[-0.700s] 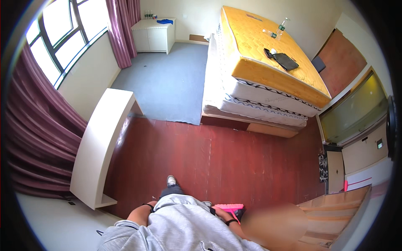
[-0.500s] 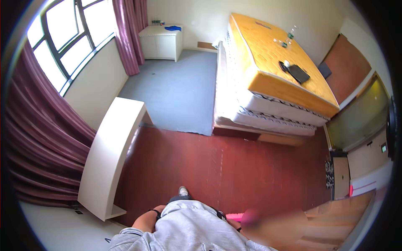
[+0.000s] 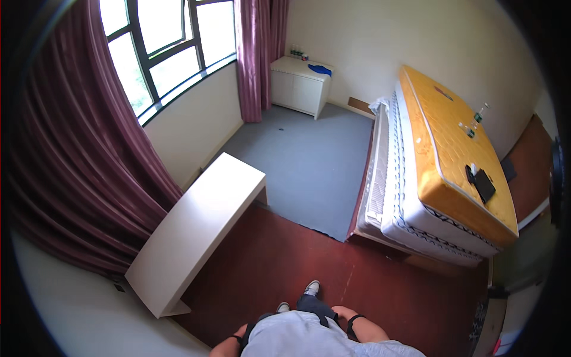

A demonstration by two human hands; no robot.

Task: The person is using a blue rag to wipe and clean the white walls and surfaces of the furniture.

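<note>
Both my arms hang at the sides of my light grey top. My left hand shows only as a sliver of skin past a black wristband, by my hip; its fingers are hidden. On the other side my right hand is partly in sight beyond a second black band, close to my dark trouser leg. Its fingers cannot be made out, nor whether it holds anything. Below me, my white shoes are on the red floor. Nearest my left side stands a long white desk.
Stacked mattresses rise at right, a yellow mattress on top bearing clear bottles and a black pouch. Grey carpet stretches toward a white cabinet with a blue cloth. Purple curtains hang beside the window.
My view has turned left, so the desk, cabinet and mattresses sit further right and lower in the picture. The pink thing and wooden surface near my right side have left view.
</note>
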